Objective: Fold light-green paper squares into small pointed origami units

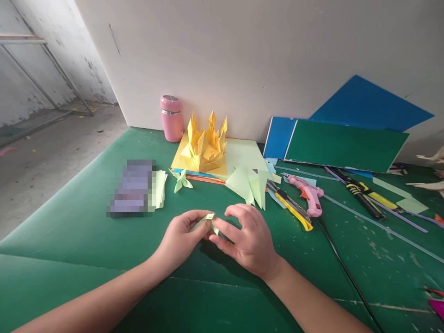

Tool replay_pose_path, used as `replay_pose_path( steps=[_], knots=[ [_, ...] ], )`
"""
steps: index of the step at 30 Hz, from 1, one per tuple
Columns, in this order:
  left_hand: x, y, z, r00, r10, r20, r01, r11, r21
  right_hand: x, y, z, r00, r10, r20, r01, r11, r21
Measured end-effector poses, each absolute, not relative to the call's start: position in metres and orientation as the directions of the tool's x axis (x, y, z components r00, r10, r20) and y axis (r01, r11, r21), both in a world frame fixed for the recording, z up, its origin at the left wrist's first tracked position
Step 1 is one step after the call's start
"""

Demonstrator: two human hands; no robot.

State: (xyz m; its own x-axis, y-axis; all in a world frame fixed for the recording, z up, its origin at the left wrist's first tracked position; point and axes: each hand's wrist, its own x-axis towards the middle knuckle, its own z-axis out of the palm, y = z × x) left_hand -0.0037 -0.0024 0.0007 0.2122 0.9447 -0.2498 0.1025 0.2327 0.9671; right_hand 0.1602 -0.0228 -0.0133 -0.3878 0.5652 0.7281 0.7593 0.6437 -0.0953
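Head cam: L hand pinches a small lt-green folded paper over the desk; R hand, fingers part-curled, is at its R end, can't tell if gripping. Paper flower & yellow paper crown sit behind, glue gun to R.

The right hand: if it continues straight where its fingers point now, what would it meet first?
Most likely the small pale-green folded paper pinched in the left hand. The right hand is very close to it; whether they touch is unclear, as depth is hard to judge.
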Motion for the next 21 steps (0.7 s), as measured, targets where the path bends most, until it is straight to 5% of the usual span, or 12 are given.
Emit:
replay_pose_path(
  steps=[21],
  knots=[
    [-0.0057, -0.0026, 0.0025, 0.292, 0.925, -0.244, 0.065, 0.235, 0.97, 0.1568, -0.0237, -0.01, -0.417, 0.565, 0.712, 0.821, 0.569, 0.03]
  ],
)
